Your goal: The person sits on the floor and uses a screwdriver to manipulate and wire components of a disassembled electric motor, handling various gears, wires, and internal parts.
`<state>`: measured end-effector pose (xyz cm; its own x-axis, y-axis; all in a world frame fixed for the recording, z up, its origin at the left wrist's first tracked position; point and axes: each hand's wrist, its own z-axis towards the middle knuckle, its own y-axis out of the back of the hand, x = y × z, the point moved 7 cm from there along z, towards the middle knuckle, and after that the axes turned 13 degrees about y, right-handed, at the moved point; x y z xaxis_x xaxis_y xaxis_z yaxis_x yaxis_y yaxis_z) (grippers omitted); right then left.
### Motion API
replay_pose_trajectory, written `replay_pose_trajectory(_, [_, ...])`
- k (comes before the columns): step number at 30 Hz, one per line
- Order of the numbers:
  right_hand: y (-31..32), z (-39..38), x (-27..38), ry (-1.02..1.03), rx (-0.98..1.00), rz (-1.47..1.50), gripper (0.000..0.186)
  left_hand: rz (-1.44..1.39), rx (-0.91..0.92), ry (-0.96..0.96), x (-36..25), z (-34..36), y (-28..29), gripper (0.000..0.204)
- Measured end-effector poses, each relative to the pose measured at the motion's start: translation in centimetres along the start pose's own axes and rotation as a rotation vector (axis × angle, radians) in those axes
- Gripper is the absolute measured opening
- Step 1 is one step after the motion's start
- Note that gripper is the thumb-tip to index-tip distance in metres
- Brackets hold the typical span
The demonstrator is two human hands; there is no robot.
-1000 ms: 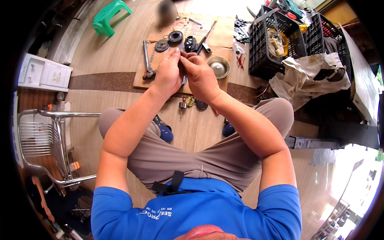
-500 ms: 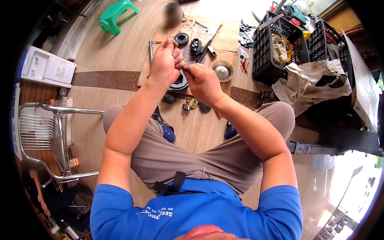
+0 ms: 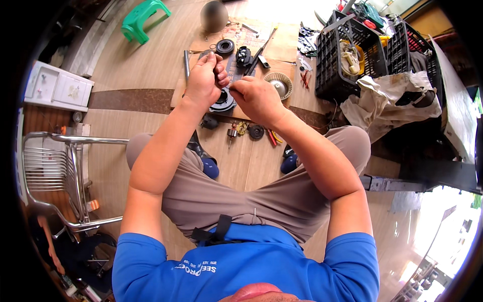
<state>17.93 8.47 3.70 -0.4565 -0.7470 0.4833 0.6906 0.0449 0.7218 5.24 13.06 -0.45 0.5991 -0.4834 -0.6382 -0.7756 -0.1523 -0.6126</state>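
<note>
While the loose parts lie apart, we judge the work to be partway: several pieces are separated, and we see no finished whole. From the left, a green plastic stool stands on the wood-patterned floor, well apart from the parts. A grey metal rod lies beside our left hand, whose fingers curl; whether they clasp something small, we cannot tell. Just beyond is a thick black round part. Below our 2 hands lies a round black-and-silver housing, partly screened by them. Nearer us is a copper-coloured rotor. Our right hand seems pinched; its fingertips' contents are hidden. Next come a pale ribbed fan wheel, on flat brown cardboard, and 1 black plastic crate.
</note>
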Motion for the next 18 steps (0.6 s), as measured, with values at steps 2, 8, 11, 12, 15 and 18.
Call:
replay_pose_trajectory(2, [-0.1, -0.2, -0.4, -0.002, -0.005, 0.004, 0.013, -0.006, 0.029, 0.007, 0.2, -0.1, -0.4, 0.022])
replay_pose_trajectory(8, [0.2, 0.0, -0.2, 0.062, 0.058, -0.034, 0.014, 0.123, 0.017, 0.049, 0.7, 0.2, -0.1, 0.023])
replay_pose_trajectory(11, [0.7, 0.2, 0.3, 0.136, 0.137, -0.081, 0.015, 0.275, -0.034, 0.08, 1.9, 0.1, -0.5, 0.023])
replay_pose_trajectory(12, [0.7, 0.2, 0.4, 0.164, 0.186, -0.101, 0.016, 0.334, -0.038, 0.12, 2.4, 0.2, -0.6, 0.024])
replay_pose_trajectory(15, [0.7, 0.1, -0.3, 0.174, 0.275, -0.172, 0.017, 0.426, -0.039, 0.181, 3.2, 0.1, -0.5, 0.026])
replay_pose_trajectory(18, [1.6, 0.1, -1.3, 0.187, 0.266, -0.139, 0.016, 0.487, 0.01, 0.25, 3.7, 0.2, -0.1, 0.024])
